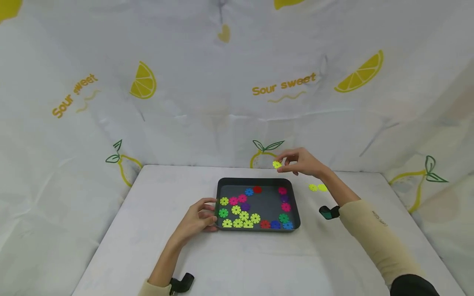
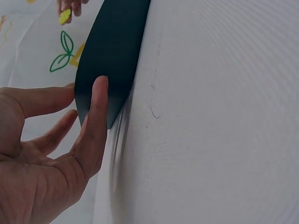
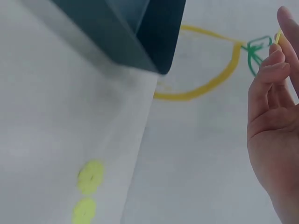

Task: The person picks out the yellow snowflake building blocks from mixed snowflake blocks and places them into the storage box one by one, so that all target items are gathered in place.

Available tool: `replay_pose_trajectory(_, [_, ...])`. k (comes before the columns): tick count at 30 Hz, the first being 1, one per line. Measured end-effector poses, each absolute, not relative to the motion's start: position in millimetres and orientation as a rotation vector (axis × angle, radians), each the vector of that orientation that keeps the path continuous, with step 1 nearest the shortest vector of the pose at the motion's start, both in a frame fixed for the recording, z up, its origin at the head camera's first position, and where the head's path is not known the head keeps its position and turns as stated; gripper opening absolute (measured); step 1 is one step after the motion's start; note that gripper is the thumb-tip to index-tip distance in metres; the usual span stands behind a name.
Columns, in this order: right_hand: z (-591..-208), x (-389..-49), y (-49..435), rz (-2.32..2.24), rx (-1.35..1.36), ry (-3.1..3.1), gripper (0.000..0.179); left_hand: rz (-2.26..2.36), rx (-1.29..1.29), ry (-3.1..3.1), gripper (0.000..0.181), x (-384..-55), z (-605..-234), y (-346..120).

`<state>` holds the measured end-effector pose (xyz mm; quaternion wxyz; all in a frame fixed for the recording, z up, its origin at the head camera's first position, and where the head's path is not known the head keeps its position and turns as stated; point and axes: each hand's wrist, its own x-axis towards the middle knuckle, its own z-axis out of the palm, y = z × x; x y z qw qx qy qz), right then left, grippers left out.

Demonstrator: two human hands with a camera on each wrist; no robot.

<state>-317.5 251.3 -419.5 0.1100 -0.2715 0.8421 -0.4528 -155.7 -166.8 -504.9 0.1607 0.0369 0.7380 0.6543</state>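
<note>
My right hand (image 1: pixel 301 161) pinches a yellow notched plastic disc (image 1: pixel 277 164) between thumb and fingers, up beyond the far right part of the dark tray (image 1: pixel 255 181). In the right wrist view the same disc (image 3: pixel 278 36) shows edge-on at the fingertips. At the tray's left side, my left hand (image 1: pixel 196 218) holds the edge, its fingers against the outer wall (image 2: pixel 112 56). Inside lie several yellow discs (image 1: pixel 244 216) at the lower left, with pink discs (image 1: pixel 233 201), purple discs (image 1: pixel 284 198), green discs (image 1: pixel 223 213), blue discs (image 1: pixel 287 225) and red discs (image 1: pixel 265 224).
Two yellow discs (image 1: pixel 313 187) lie on the white tabletop (image 1: pixel 255 263) right of the tray, beneath the right forearm. Behind the table hangs a white cloth (image 1: pixel 207 102) printed with lemons. Black straps (image 1: pixel 329 212) sit at both wrists.
</note>
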Motion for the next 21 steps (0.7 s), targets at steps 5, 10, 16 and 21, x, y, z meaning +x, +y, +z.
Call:
replay_pose_trajectory(5, [-425.4, -313.2, 280.7, -1.351, -0.721, 2.520, 0.035, 1.868, 0.104, 2.113, 0.064, -155.6, -505.2, -166.4])
replay_pose_trajectory(10, [-431.1, -308.1, 308.1, -1.338, -0.620, 2.570, 0.035, 1.862, 0.092, 2.113, 0.064, -155.3, -505.0, -165.8])
replay_pose_trajectory(16, [-440.9, -300.8, 338.6, -1.288, -0.455, 2.622, 0.041, 1.866, 0.086, 2.115, 0.063, -155.6, -504.4, -165.9])
replay_pose_trajectory(21, [-453.2, -293.1, 362.7, -1.242, -0.343, 2.663, 0.046, 1.865, 0.082, 2.119, 0.063, -156.0, -504.5, -166.2])
